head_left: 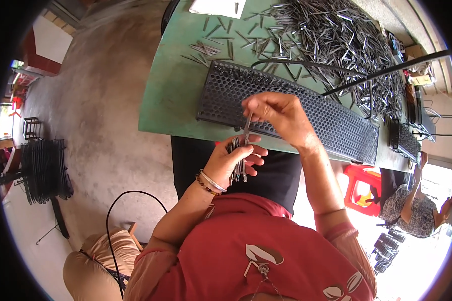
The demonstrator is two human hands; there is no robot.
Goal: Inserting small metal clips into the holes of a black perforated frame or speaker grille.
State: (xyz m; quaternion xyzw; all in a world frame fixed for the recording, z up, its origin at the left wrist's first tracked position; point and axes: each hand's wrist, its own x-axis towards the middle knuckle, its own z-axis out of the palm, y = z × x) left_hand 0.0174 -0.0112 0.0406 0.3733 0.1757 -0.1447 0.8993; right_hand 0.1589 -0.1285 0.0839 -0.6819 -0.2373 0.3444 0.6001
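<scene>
My left hand is closed round a bundle of thin metal strips, whose ends stick out above and below the fingers. Just above it, my right hand pinches the upper end of one slim grey metal strip between thumb and fingertips. That strip stands nearly upright, its lower end at the bundle. Both hands are by the near edge of a green table. Beyond them on the table lies a long black tray covered in round holes, with small dark pieces along its far side.
A big heap of dark metal strips covers the table's far right, with loose ones scattered leftward. A black rod crosses above the heap. A red plastic stool and another person are at right. Black racks stand at left.
</scene>
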